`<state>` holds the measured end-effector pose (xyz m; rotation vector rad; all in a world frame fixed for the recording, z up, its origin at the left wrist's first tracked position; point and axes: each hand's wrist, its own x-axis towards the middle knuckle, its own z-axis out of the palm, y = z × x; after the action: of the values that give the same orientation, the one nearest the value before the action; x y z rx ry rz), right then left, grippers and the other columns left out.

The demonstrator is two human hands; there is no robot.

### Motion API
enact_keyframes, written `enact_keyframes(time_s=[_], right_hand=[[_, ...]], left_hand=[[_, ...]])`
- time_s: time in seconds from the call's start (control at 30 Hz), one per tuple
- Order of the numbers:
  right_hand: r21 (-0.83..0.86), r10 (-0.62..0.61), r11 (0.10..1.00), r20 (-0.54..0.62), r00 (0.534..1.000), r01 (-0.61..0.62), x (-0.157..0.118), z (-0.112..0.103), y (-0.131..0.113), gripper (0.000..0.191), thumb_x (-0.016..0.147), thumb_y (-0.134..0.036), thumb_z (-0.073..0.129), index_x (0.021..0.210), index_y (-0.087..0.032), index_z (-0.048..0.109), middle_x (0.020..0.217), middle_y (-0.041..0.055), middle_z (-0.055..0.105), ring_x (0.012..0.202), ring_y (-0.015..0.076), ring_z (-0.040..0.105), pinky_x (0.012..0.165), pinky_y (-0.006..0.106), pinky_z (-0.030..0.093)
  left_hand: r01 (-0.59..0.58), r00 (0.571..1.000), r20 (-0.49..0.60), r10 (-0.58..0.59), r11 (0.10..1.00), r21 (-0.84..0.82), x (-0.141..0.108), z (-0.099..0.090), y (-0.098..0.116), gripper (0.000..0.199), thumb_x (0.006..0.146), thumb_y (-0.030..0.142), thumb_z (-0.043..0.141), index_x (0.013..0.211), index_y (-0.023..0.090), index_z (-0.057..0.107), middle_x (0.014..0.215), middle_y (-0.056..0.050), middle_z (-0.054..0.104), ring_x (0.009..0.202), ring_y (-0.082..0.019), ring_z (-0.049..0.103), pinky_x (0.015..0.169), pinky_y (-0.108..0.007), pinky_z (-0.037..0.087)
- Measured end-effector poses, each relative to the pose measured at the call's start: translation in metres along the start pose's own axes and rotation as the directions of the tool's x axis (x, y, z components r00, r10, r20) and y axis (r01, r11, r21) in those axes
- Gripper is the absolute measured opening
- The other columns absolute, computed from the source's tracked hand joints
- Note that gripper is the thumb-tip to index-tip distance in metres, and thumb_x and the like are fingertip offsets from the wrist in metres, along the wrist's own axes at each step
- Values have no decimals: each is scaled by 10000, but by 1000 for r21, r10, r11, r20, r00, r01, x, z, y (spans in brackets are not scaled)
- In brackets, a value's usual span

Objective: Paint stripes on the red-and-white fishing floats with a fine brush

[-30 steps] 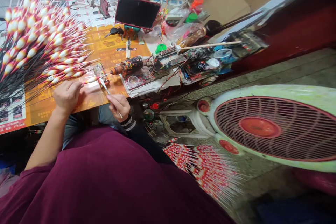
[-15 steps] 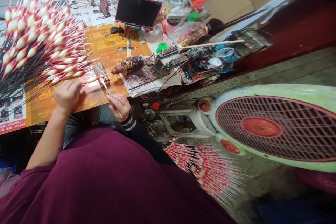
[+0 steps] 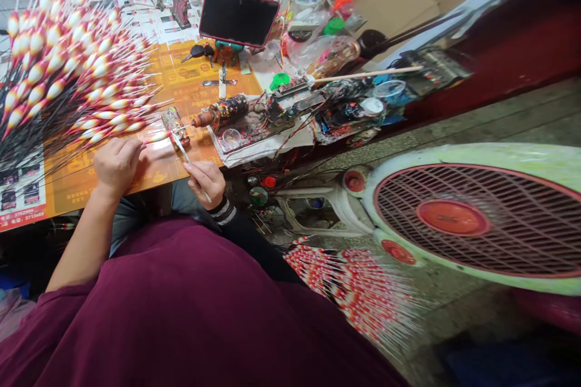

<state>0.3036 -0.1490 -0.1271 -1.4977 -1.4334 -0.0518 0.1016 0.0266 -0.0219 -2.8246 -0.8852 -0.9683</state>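
Grip narrow, left hand point(image 3: 117, 164) pinches a painted float's point(image 3: 158, 136) end; right hand point(image 3: 206, 182) clasps a thin brush point(image 3: 183, 150).

From here I see a table point(image 3: 82, 195) under the grip, topped with an orange printed sheet point(image 3: 175, 69) that throws back a bright glare just below it. White printed paper point(image 3: 157, 23) covers the surface farther beyond. Ahead and to the grip's right are tan panels point(image 3: 390, 3); well right, a dark red panel point(image 3: 521, 42) meets a grey slab floor point(image 3: 481, 115), where a pale-green electric fan point(image 3: 521, 217) with a red-rimmed grille takes up room.
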Motion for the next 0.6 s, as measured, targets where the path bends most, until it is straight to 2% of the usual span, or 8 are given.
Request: enact_keyframes(time_s=[0.2,0.6], right_hand=[[73,-12,997,-32,999,14,2,-1,-2,414,1056,-487,504,1299,-338,804,1137,97,826,1048,286,788,995,497,670],[5,-54,998,-70,996,54,3,0,-4,408,1060,-488,509,1281,-327,812,1129,92,835,1010,271,793,964,477,679]], left_hand=[[-29,999,-23,30,999,32,1,0,0,331,1106,425,557,964,228,782,860,-94,766,751,-244,653,690,-378,440],[-54,998,-42,56,997,47,-1,3,-4,312,1106,419,569,967,233,777,869,-94,766,744,-243,644,690,-377,442]])
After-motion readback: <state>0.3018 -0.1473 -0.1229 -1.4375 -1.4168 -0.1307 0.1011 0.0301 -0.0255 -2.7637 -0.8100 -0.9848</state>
